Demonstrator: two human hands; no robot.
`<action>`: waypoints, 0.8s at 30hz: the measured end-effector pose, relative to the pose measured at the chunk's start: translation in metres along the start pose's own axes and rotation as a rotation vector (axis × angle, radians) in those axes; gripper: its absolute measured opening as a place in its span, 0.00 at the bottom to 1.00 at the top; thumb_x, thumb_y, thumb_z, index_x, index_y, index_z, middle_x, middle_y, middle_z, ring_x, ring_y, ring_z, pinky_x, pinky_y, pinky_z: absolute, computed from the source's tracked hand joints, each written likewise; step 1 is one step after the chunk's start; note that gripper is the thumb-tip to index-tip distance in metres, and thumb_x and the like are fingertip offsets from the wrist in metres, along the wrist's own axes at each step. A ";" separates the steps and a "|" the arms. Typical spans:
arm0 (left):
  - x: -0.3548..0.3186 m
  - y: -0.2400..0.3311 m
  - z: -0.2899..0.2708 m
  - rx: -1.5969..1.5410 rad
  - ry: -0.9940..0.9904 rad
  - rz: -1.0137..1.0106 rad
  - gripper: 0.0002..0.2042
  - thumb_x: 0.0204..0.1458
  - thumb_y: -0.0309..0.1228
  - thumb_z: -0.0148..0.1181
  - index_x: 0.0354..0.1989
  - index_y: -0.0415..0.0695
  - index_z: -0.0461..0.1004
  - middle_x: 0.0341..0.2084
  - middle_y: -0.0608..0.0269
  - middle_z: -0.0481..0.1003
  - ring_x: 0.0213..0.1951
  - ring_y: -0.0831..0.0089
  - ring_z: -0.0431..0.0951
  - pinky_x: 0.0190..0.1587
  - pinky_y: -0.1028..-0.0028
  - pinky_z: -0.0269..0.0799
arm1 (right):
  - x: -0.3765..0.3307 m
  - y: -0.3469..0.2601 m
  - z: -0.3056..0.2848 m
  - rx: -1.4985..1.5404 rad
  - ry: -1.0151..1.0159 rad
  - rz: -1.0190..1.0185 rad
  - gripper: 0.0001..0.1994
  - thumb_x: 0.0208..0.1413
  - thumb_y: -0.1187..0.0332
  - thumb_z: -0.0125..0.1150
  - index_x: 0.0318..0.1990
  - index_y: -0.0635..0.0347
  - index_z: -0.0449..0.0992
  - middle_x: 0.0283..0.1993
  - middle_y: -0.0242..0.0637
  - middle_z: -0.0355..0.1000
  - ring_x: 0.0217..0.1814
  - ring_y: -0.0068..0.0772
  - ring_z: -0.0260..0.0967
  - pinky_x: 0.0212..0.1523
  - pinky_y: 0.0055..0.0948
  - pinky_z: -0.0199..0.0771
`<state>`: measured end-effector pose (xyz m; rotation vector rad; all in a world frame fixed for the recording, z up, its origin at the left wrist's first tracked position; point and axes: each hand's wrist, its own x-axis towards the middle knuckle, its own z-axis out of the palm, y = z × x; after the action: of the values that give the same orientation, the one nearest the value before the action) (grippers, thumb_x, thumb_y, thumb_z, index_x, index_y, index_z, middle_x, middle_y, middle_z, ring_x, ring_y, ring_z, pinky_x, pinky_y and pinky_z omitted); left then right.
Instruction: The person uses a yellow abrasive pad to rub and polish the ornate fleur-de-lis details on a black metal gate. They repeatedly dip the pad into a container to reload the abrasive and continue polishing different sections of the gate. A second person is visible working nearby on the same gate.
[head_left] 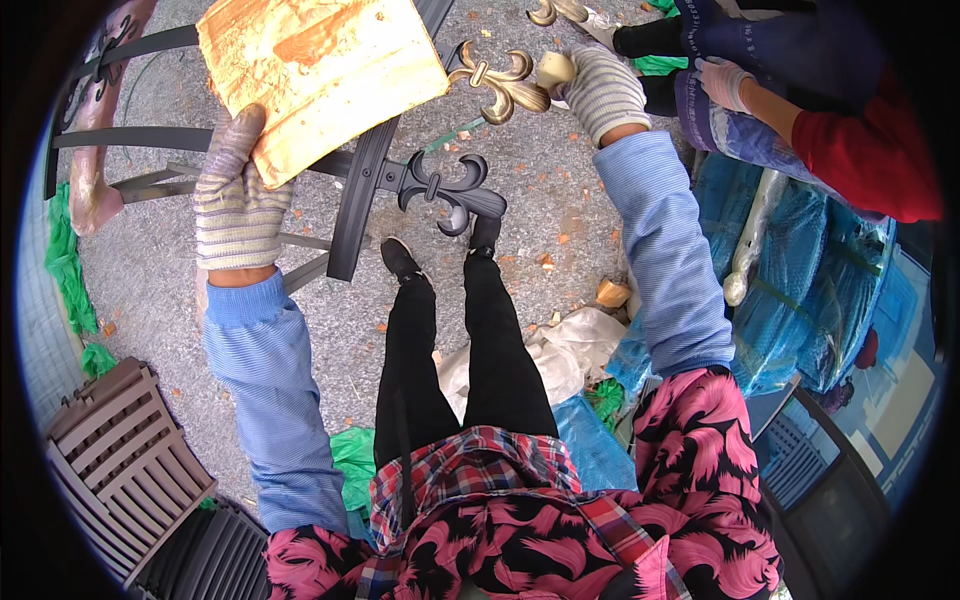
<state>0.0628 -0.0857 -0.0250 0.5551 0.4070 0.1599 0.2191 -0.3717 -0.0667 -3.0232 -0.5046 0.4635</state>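
My left hand (240, 205), in a striped knit glove, grips a flat board smeared with gold paint (335, 85), thumb on top and fingers beneath. My right hand (608, 92), gloved too, pinches a small pale sponge (555, 70). The sponge is at the tip of a gold-coloured fleur-de-lis ornament (492, 80) on a dark metal frame (362, 195). Closer to me, a second fleur-de-lis ornament (445, 190) on that frame is dark grey. The board hides part of the frame.
Another person's gloved hand (725, 85) and red sleeve (865, 155) show at the right. Below them lie blue plastic-wrapped bundles (790, 260). Brown slatted panels (125, 450) stand at the lower left. Green plastic (75, 255) and orange scraps litter the grey ground.
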 end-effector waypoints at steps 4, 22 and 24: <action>-0.005 0.005 -0.003 0.021 0.019 0.026 0.18 0.49 0.18 0.49 0.50 0.31 0.60 0.47 0.44 0.65 0.49 0.58 0.68 0.50 0.60 0.69 | -0.073 -0.035 0.000 0.339 0.048 -0.173 0.23 0.27 0.70 0.72 0.38 0.59 0.73 0.37 0.41 0.69 0.39 0.40 0.67 0.40 0.30 0.70; -0.017 0.002 -0.024 0.014 -0.025 -0.024 0.17 0.47 0.18 0.52 0.47 0.31 0.62 0.46 0.45 0.67 0.47 0.59 0.70 0.49 0.64 0.71 | -0.062 -0.076 0.070 0.653 -0.355 -0.251 0.13 0.41 0.71 0.61 0.38 0.61 0.73 0.34 0.41 0.71 0.32 0.38 0.70 0.32 0.26 0.74; -0.026 0.010 -0.026 0.042 0.037 0.008 0.17 0.47 0.18 0.52 0.47 0.31 0.62 0.46 0.45 0.67 0.47 0.59 0.70 0.49 0.63 0.71 | -0.074 -0.087 0.044 0.429 -0.363 -0.361 0.12 0.43 0.70 0.59 0.37 0.61 0.73 0.33 0.41 0.71 0.30 0.37 0.71 0.30 0.24 0.74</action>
<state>0.0286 -0.0718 -0.0312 0.5954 0.4447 0.1693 0.1120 -0.3142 -0.0800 -2.3790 -0.8246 0.9549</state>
